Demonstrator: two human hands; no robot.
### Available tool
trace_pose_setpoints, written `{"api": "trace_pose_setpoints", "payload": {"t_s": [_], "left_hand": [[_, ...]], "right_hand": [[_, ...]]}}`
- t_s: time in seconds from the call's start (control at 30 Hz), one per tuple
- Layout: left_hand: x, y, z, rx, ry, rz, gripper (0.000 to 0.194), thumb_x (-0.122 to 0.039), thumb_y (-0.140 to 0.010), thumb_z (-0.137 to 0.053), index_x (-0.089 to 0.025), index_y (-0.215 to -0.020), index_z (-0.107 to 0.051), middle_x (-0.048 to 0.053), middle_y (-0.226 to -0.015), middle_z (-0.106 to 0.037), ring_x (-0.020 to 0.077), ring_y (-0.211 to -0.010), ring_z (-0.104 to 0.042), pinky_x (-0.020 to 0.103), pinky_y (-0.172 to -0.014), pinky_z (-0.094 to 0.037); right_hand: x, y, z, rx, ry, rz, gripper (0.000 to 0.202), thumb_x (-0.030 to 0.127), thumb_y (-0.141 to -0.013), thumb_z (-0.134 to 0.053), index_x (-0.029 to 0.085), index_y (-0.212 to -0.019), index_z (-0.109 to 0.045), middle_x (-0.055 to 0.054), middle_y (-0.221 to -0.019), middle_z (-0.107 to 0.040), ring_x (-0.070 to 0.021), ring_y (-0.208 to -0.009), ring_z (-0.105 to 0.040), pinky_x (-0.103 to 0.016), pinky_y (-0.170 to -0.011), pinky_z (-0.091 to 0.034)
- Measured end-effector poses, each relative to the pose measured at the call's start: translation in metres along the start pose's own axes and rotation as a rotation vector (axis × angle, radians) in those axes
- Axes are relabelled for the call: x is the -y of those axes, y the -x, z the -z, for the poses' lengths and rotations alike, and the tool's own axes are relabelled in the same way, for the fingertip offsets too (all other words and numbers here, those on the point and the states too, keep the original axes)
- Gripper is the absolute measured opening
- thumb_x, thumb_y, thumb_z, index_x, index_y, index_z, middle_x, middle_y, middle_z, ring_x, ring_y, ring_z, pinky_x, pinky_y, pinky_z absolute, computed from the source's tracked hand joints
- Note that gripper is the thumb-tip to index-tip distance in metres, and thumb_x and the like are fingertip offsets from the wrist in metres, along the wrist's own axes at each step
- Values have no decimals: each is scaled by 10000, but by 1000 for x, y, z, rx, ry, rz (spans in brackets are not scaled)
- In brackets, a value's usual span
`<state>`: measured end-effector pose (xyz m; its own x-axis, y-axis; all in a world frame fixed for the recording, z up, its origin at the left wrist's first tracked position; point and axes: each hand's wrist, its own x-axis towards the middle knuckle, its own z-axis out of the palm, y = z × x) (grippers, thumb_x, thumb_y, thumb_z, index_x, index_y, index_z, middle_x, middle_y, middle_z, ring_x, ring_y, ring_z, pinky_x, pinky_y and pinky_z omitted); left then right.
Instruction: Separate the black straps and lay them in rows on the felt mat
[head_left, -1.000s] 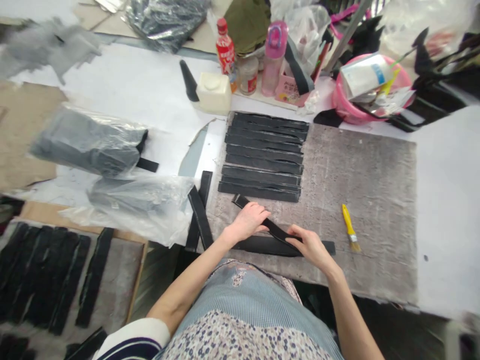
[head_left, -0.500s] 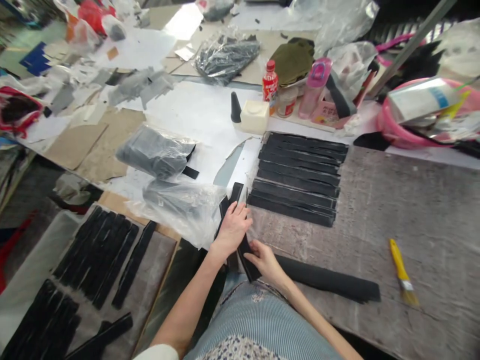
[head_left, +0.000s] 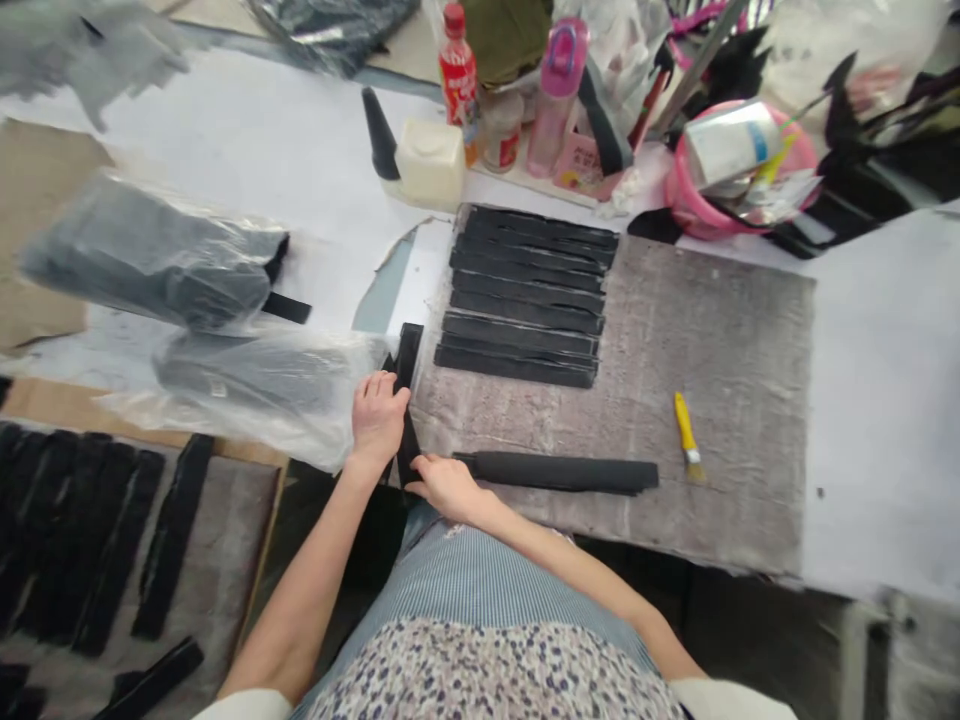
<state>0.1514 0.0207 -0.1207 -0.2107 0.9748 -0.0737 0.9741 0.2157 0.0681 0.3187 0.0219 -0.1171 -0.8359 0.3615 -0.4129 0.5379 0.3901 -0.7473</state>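
The long, flat, matte-black strip [head_left: 409, 352] lies between the hands, its far end beyond the left hand [head_left: 379, 415], which rests against it. The right hand's [head_left: 448, 487] fingertips touch its near end; whether either hand grips, I cannot tell.

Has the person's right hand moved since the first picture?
Yes: the right hand has moved leftward, away from the yellow brush, to the left edge of the grey board.
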Motion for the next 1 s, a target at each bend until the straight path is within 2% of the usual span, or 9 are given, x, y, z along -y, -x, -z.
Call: {"api": "trace_pose_setpoints", "payload": {"t_s": [0.13,0.23,0.3,0.37,0.47,0.57,0.73,0.87,1.0], "left_hand": [[-4,2,-30,79,8,-12,292,-95,-876,-385,-163,-952,-658,158,-1143,-591,288,-1086,-537,451,-992,-389],[-1,7,-32,60,2,54,278,-126,-889,-390,-167,-961,-655,153,-1152,-588,289,-1083,-538,429,-952,-415],[1,9,-29,38,4,74,269,-127,-885,-401,-174,-949,-658,141,-1198,-574,287,-1137,-516,423,-958,-415],[2,7,-27,30,12,66,277,-112,-876,-401,-175,-956,-658,134,-1256,-554,284,-1207,-476,431,-990,-397],[3,2,-27,98,35,17,307,-81,-861,-389,-166,-997,-650,137,-1280,-553,287,-1212,-478,436,-993,-403],[6,0,-27,153,127,1,353,-61,-839,-383,-166,-1051,-644,132,-1278,-549,277,-1188,-502,401,-972,-436],[4,7,-19,107,294,47,457,-76,-833,-402,-180,-1241,-581,133,-1288,-518,261,-1201,-496,390,-1015,-419],[-20,11,-13,13,441,66,375,-136,-878,-417,-184,-1198,-605,109,-1264,-545,243,-1242,-468,391,-1073,-371],[-58,11,-17,163,815,-19,310,-270,-915,-457,-186,-1180,-594,80,-1172,-609,198,-1058,-593,335,-953,-474]], "right_hand": [[-31,50,18,-67,159,-11,166,259,-851,-657,190,-993,-604,-76,-966,-623,-230,-902,-597,-321,-758,-481],[-65,91,34,-256,239,-186,286,200,-799,-702,196,-1068,-606,-104,-1065,-610,-259,-991,-557,-374,-826,-473],[-86,109,39,-311,296,-236,390,164,-765,-721,198,-1131,-591,-120,-1156,-587,-286,-1051,-532,-418,-849,-463],[-102,119,41,-320,311,-214,447,135,-766,-707,210,-1187,-574,-114,-1196,-579,-285,-1075,-527,-427,-867,-456],[-116,124,41,-300,288,-149,439,155,-812,-662,224,-1234,-564,-103,-1192,-593,-273,-1067,-536,-414,-876,-462],[-122,124,45,-264,261,-91,326,216,-885,-576,211,-1210,-594,-97,-1183,-611,-265,-1046,-550,-405,-883,-470],[-126,123,55,-281,145,-81,295,237,-968,-396,202,-1131,-640,-81,-1108,-659,-226,-1030,-578,-366,-907,-460],[-130,117,68,-250,68,-212,266,308,-962,-435,224,-993,-686,-51,-919,-705,-222,-876,-636,-309,-762,-468],[-136,108,86,-189,18,-242,255,346,-948,-470,243,-919,-701,-19,-788,-704,-207,-757,-655,-260,-661,-424]]}}
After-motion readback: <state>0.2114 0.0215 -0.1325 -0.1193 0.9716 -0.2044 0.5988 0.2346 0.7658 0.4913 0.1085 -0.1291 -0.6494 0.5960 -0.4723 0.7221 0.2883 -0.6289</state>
